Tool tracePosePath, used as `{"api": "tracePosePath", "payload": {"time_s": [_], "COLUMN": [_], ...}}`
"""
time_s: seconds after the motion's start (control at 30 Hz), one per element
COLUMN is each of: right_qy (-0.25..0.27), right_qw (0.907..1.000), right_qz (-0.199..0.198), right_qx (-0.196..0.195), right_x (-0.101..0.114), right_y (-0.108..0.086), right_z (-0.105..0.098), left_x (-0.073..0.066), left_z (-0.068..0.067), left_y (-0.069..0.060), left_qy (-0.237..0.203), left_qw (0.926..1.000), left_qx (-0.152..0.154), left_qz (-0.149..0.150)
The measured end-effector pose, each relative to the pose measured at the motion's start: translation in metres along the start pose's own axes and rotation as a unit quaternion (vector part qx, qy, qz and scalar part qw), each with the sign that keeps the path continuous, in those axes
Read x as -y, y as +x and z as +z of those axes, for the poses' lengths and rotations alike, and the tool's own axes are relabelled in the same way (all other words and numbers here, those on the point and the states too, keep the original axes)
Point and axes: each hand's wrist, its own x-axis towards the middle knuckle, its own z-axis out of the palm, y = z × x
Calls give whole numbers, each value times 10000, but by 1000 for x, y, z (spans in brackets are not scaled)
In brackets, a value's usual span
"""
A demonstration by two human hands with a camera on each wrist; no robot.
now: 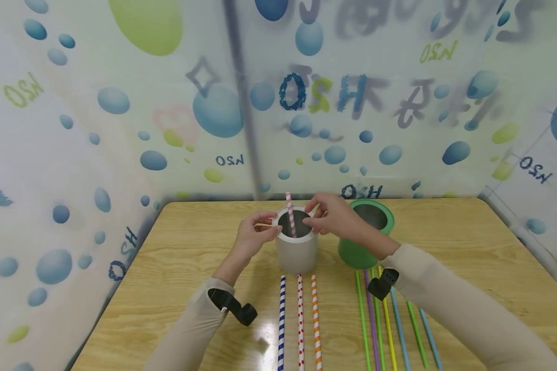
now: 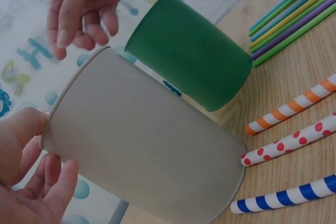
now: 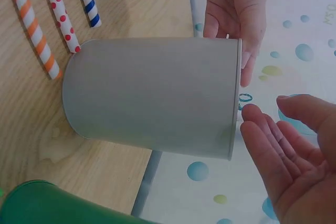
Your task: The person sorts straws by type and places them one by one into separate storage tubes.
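A pale grey cup (image 1: 297, 255) stands upright on the table, and a red-and-white striped paper straw (image 1: 291, 214) leans inside it. At the cup's left rim, my left hand (image 1: 252, 236) touches with relaxed fingertips, also seen from the wrist as a hand (image 2: 31, 171) by the rim. My right hand (image 1: 331, 214) hovers over the right side of the opening with loosely bent fingers. Its fingers (image 3: 257, 140) stand apart from the rim, holding nothing. In the wrist views the straw inside is hidden by the cup wall.
A green cup (image 1: 355, 252) stands right of the grey one, under my right forearm. Blue-striped (image 1: 281, 319), red-dotted (image 1: 300, 319) and orange-striped (image 1: 315, 319) paper straws lie in front. Several plain coloured straws (image 1: 390, 330) lie further right. A patterned wall covering (image 1: 269, 154) rises behind the table.
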Motion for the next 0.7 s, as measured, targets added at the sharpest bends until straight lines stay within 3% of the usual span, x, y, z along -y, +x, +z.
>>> {"api": "tracePosePath", "payload": {"time_s": [0.27,0.43,0.5,0.7], "right_qy": [60,466,606,984], "right_qw": [10000,9988,9979,9944], "right_qz": [2,105,168,329], "right_qx": [76,137,162,215], "right_x": [-20,-41,-49,-75], "right_y": [-29,-43,-48,-56], "right_z": [5,15,21,40], "left_x": [-21,-25,-24,-1], "left_z": [0,0,0,-1], "left_y": [-12,-16,-15,0], "left_qy": [37,-46,-32,-71], "left_qw": [9999,9999,9999,10000], "left_qx": [68,99,102,50], "left_qz": [-68,-20,-15,-33]}}
